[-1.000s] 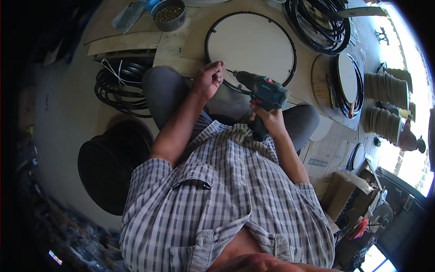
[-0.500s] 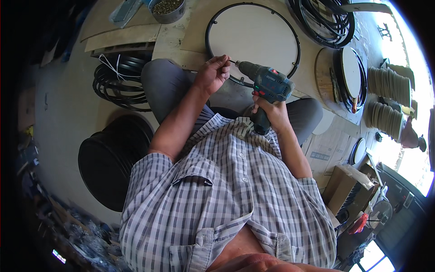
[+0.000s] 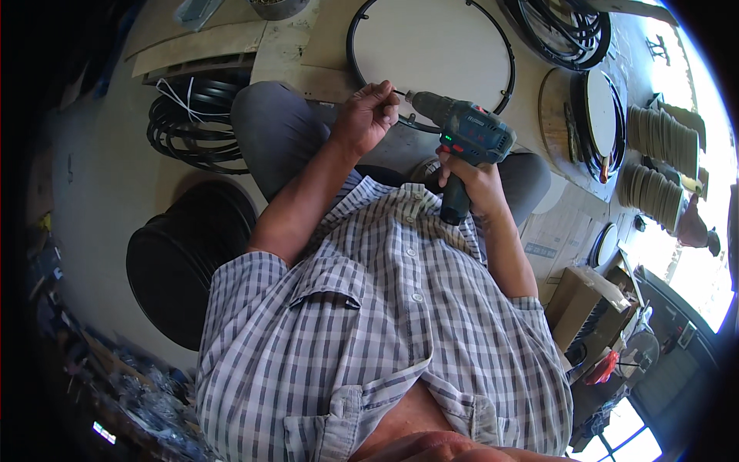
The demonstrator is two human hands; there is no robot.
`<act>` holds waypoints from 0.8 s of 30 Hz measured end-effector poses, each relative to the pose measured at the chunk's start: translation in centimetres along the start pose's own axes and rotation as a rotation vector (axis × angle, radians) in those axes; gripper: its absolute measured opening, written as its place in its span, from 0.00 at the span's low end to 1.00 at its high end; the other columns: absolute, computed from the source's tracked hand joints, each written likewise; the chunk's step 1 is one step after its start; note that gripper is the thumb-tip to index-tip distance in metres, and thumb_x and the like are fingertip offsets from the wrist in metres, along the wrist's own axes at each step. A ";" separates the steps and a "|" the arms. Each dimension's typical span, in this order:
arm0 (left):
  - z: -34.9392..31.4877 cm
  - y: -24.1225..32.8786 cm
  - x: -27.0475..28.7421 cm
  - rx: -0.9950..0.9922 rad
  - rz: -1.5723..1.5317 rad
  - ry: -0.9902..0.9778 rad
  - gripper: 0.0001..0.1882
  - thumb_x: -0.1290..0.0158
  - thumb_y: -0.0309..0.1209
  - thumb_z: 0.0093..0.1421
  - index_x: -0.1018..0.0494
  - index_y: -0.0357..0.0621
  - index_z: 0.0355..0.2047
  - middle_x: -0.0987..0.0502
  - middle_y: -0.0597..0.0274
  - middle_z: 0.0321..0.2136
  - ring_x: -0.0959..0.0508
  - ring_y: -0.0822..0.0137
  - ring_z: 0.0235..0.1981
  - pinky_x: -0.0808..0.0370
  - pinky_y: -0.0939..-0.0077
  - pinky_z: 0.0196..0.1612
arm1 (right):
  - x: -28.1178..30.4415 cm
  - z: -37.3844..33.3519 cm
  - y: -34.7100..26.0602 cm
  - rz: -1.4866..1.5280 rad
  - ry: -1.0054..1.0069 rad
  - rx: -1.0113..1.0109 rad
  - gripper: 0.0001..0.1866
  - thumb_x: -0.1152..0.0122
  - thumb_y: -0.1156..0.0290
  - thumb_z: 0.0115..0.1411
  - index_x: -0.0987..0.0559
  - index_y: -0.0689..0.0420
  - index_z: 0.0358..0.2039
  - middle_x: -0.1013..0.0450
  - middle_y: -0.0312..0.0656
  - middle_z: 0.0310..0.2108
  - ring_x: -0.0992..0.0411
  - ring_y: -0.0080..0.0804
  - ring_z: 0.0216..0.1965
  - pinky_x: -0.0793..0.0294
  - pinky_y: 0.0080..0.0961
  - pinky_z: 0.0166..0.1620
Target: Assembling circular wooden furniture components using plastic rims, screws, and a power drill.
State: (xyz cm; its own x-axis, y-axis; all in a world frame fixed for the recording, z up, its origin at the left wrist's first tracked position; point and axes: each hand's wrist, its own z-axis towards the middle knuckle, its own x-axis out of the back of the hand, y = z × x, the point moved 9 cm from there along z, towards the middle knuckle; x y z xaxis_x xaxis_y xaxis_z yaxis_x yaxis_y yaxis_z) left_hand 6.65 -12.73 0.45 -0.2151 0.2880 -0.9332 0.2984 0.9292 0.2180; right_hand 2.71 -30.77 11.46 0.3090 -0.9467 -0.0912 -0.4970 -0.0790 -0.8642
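While the right hand (image 3: pixel 479 179) grips the drill (image 3: pixel 471 129), the left hand (image 3: pixel 363 122) meets its bit (image 3: pixel 400 93)

Coils (image 3: pixel 218 98) lie at left above a black stack (image 3: pixel 173 262). Left hand and drill cover part of the panel (image 3: pixel 431 54), upper centre. Above and right of centre, the drill is dark blue with red accents, bit pointing left. The left fingers (image 3: pixel 376 93) are bunched; whether they hold anything, I cannot tell.

A pale board work surface (image 3: pixel 286 58) carries a black-rimmed round panel (image 3: pixel 431 58), a metal bowl (image 3: pixel 281 8) and black hoops (image 3: pixel 576 44).
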 end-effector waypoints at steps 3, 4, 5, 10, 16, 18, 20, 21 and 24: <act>-0.5 -0.7 0.5 0.000 0.068 0.064 0.08 0.45 0.33 0.68 0.23 0.44 0.33 0.22 0.62 0.26 0.29 0.73 0.22 0.35 0.79 0.26 | 0.7 -0.6 -0.6 -0.163 0.014 0.031 0.09 0.37 0.80 0.57 0.22 0.64 0.40 0.24 0.38 0.31 0.26 0.24 0.25 0.27 0.22 0.31; -0.7 -1.0 0.7 0.018 0.102 0.088 0.08 0.45 0.33 0.68 0.24 0.44 0.32 0.22 0.62 0.25 0.29 0.73 0.22 0.35 0.79 0.26 | 0.8 -0.7 -0.6 -0.167 0.009 0.022 0.09 0.37 0.80 0.57 0.22 0.64 0.40 0.24 0.38 0.31 0.26 0.24 0.25 0.27 0.22 0.31; -0.8 -1.3 0.7 0.018 0.097 0.095 0.08 0.45 0.33 0.68 0.24 0.44 0.32 0.22 0.62 0.25 0.29 0.73 0.22 0.35 0.79 0.26 | 0.9 -0.9 -1.0 -0.242 0.020 0.064 0.10 0.37 0.80 0.57 0.22 0.64 0.41 0.24 0.38 0.31 0.26 0.24 0.25 0.27 0.22 0.31; -0.7 -2.7 0.4 0.090 0.120 0.076 0.12 0.43 0.38 0.67 0.25 0.43 0.31 0.24 0.64 0.24 0.30 0.74 0.21 0.35 0.80 0.25 | 1.5 -1.2 -2.1 -0.259 0.015 0.065 0.12 0.37 0.80 0.57 0.22 0.64 0.42 0.24 0.39 0.34 0.27 0.23 0.26 0.27 0.22 0.32; -2.8 -5.0 5.8 0.043 0.416 0.435 0.20 0.42 0.48 0.65 0.27 0.41 0.30 0.27 0.65 0.21 0.33 0.77 0.17 0.36 0.81 0.22 | 4.4 -0.5 -1.3 -0.504 0.100 -0.004 0.11 0.34 0.78 0.57 0.22 0.62 0.42 0.24 0.37 0.33 0.28 0.22 0.25 0.28 0.20 0.30; -2.9 -5.4 6.6 0.003 0.493 0.465 0.20 0.42 0.47 0.65 0.27 0.42 0.28 0.26 0.65 0.20 0.33 0.78 0.16 0.36 0.81 0.21 | 5.2 -0.2 -1.0 -0.605 0.104 -0.015 0.11 0.33 0.73 0.57 0.21 0.62 0.40 0.24 0.37 0.27 0.27 0.23 0.24 0.28 0.22 0.30; -2.3 -4.7 6.9 -0.077 0.727 0.503 0.19 0.43 0.47 0.65 0.27 0.43 0.28 0.26 0.67 0.22 0.33 0.80 0.18 0.38 0.84 0.20 | 5.5 -0.1 -1.0 -0.704 0.108 -0.023 0.12 0.32 0.68 0.57 0.19 0.61 0.39 0.24 0.37 0.22 0.26 0.23 0.23 0.27 0.23 0.31; -2.2 -4.7 7.0 -0.077 0.723 0.505 0.19 0.43 0.47 0.65 0.27 0.43 0.28 0.26 0.67 0.22 0.33 0.80 0.18 0.38 0.84 0.20 | 5.5 0.0 -1.0 -0.734 0.108 -0.031 0.13 0.32 0.66 0.57 0.19 0.60 0.39 0.24 0.37 0.21 0.26 0.23 0.23 0.27 0.24 0.31; -1.6 -4.7 6.7 -0.088 0.797 0.481 0.18 0.43 0.45 0.66 0.27 0.44 0.28 0.24 0.68 0.23 0.32 0.80 0.18 0.37 0.85 0.21 | 5.3 0.1 -1.3 -0.811 0.104 -0.060 0.14 0.32 0.65 0.56 0.18 0.59 0.39 0.24 0.39 0.21 0.24 0.27 0.23 0.27 0.26 0.33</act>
State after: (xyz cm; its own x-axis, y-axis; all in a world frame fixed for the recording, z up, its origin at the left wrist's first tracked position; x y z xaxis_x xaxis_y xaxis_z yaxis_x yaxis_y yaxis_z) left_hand 2.26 -14.81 -6.40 -0.3448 0.8944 -0.2848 0.4563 0.4248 0.7819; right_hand 5.06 -35.67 12.03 0.5158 -0.6120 0.5994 -0.1946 -0.7651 -0.6138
